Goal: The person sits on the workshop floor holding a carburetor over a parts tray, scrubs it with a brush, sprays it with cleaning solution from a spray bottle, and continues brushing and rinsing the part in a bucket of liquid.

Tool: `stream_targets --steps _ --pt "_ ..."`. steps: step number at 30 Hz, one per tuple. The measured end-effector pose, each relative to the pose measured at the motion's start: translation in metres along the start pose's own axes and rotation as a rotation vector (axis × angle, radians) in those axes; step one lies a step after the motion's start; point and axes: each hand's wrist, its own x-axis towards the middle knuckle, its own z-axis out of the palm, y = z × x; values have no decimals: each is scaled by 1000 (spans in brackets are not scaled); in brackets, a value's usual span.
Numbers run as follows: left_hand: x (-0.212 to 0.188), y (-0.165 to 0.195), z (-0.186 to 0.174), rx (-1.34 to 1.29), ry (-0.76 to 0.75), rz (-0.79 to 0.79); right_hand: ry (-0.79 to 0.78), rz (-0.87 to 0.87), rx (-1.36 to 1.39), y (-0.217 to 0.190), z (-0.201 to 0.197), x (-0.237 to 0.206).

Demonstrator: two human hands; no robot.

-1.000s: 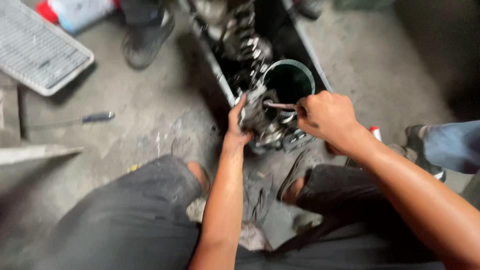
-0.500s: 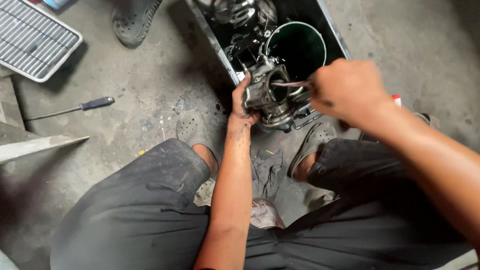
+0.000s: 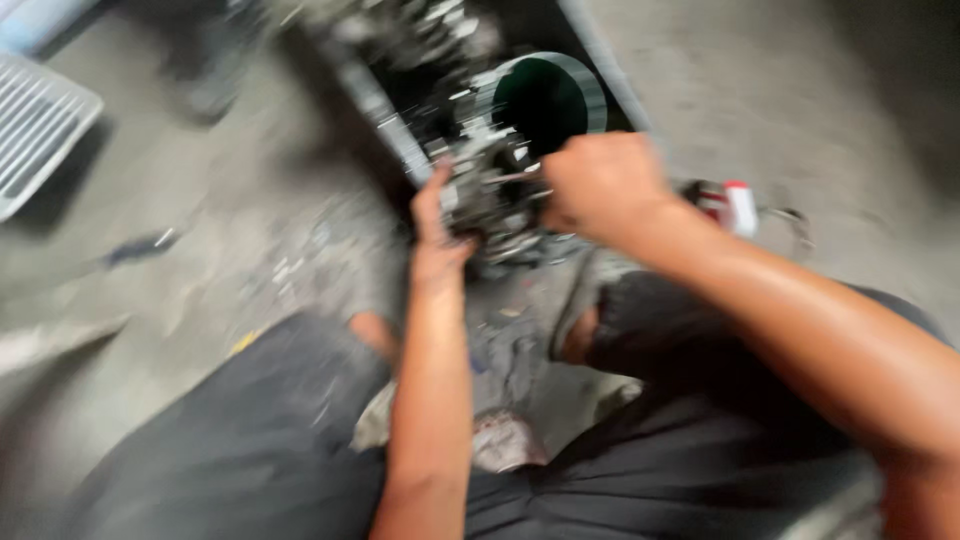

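Observation:
The frame is motion-blurred. My left hand (image 3: 437,232) grips the near left side of a greasy metal engine part (image 3: 487,195) that rests at the front edge of a dark tray (image 3: 385,105). My right hand (image 3: 598,185) is closed around a thin metal tool (image 3: 515,178) whose tip points left into the part. A green cup-like container (image 3: 550,95) stands in the tray just behind the part. I am squatting, with my dark-trousered knees below both arms.
A screwdriver with a dark handle (image 3: 140,247) lies on the concrete floor at left. A grey grille panel (image 3: 35,125) sits at far left. A small red and white object (image 3: 730,205) lies right of my right hand. More metal parts (image 3: 420,30) fill the tray's back.
The view has shifted and blurred with head movement. Both hands stay on the engine part and tool in much the same grip; my right hand sits slightly lower and closer to the part.

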Motion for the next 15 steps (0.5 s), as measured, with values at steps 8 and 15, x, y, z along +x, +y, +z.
stream_targets --steps 8,15 --pt "8 1 24 -179 276 -447 -98 102 191 17 -29 -25" --pt "8 7 34 496 171 -116 109 54 252 30 -2 -23"
